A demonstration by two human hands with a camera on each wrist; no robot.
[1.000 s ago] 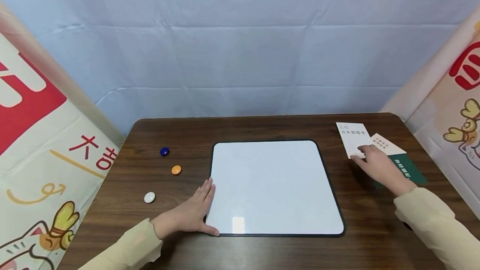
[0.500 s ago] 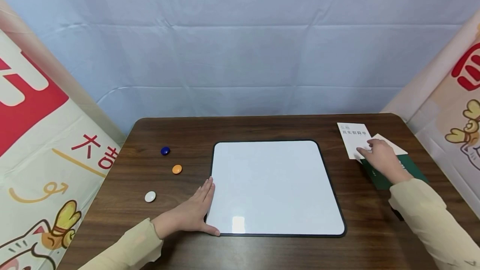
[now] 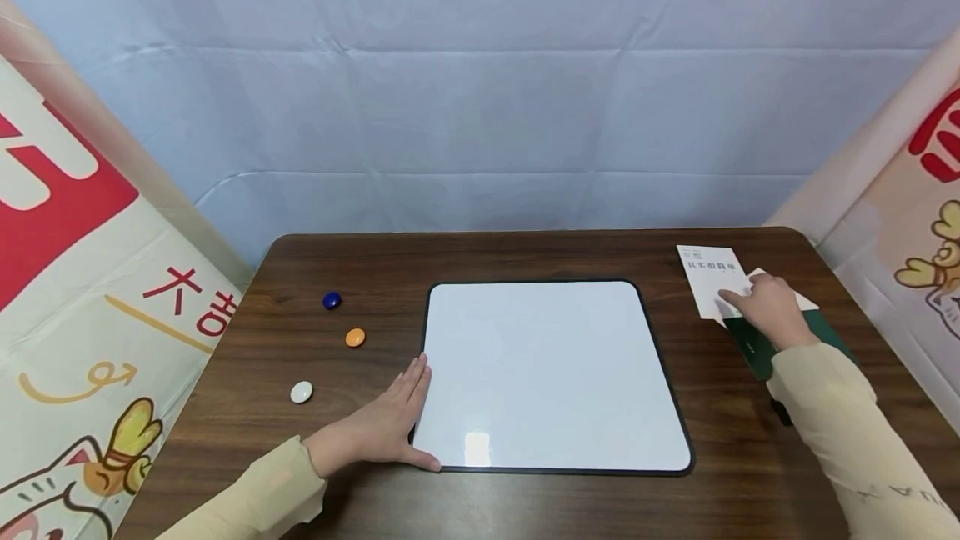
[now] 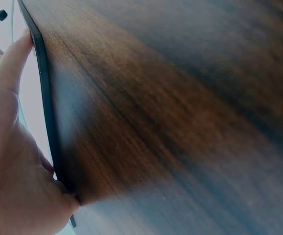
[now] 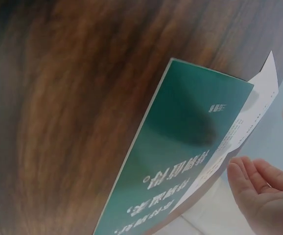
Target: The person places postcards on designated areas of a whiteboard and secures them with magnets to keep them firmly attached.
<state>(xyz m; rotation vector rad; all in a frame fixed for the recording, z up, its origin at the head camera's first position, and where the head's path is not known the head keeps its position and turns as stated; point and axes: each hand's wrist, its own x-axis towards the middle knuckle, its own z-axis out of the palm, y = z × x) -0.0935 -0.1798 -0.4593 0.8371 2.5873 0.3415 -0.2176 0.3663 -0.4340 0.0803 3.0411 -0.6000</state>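
My left hand point(image 3: 382, 425) rests on the left edge of a white, black-rimmed whiteboard point(image 3: 555, 373), fingers straight and thumb at the near corner. The left wrist view shows that hand point(image 4: 14, 147) along the dark rim. At the right, my right hand point(image 3: 771, 311) hovers over printed cards with nothing in it. Under it are a green card point(image 3: 750, 350), a white card point(image 3: 705, 267) and a pale card point(image 3: 807, 303), the last partly hidden. In the right wrist view the fingers point(image 5: 251, 178) stand apart from the thumb, beside the green card point(image 5: 180, 127).
Left of the whiteboard lie three round button-like pieces: blue point(image 3: 332, 300), orange point(image 3: 355, 337) and white point(image 3: 302, 392). A brown wooden table point(image 3: 540, 507) bears everything. Pale blue cloth point(image 3: 480, 107) hangs behind its far edge, and printed cloths hang at both sides.
My right hand has shifted a little right, from the white card's lower edge to over the green and pale cards. More of the green card's left part shows. The left hand stays put.
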